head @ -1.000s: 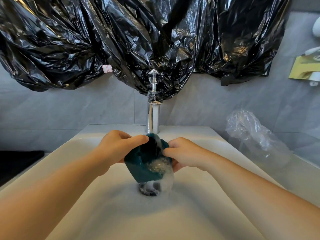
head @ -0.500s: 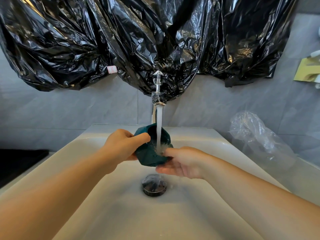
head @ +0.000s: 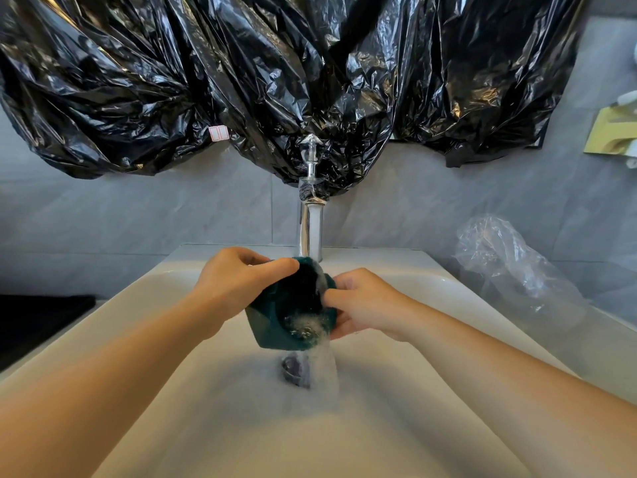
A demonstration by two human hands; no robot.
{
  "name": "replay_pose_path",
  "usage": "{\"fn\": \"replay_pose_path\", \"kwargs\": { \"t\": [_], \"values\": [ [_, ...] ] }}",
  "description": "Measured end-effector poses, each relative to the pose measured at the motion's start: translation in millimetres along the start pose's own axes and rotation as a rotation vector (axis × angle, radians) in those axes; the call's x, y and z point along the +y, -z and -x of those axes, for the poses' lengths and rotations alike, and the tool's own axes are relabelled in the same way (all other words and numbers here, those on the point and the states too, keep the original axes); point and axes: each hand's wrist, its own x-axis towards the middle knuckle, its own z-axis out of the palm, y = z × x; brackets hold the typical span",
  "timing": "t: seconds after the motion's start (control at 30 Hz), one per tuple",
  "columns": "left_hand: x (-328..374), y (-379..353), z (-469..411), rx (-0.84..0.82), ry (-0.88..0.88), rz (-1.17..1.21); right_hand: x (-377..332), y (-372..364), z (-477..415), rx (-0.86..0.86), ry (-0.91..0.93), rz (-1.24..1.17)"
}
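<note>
Both hands grip one teal cup [head: 275,334] over the middle of the sink [head: 144,357], directly beneath the faucet [head: 310,229]. Grip detail: left hand [head: 238,288] clamps the far-left rim, thumb across the top; right hand [head: 365,305] curls round the right wall, fingers at the mouth. The cup is tilted, mouth toward the near side, evidently so running water [head: 325,367] enters, swirls and spills out onto the drain [head: 293,370] below. Bubbles show inside. Judged step: rinsing the interior.
</note>
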Motion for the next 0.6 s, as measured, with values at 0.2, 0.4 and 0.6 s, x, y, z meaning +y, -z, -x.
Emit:
{"fn": "replay_pose_path", "kwargs": {
  "t": [0.2, 0.4, 0.6],
  "values": [
    [2.7, 5.5, 0.7, -0.277, 0.124, 0.137, -1.6, -4.0, -0.3, -0.001, -0.185, -0.507],
    [0.4, -2.3, -1.6, -0.105, 0.108, 0.089, -2.8, -2.4, 2.9, -0.059, -0.267, -0.461],
    [0.9, -1.4, 2.3, 0.014, 0.016, 0.019, -3.2, 3.5, 1.6, 0.047, -0.106, -0.067]
  ]
}}
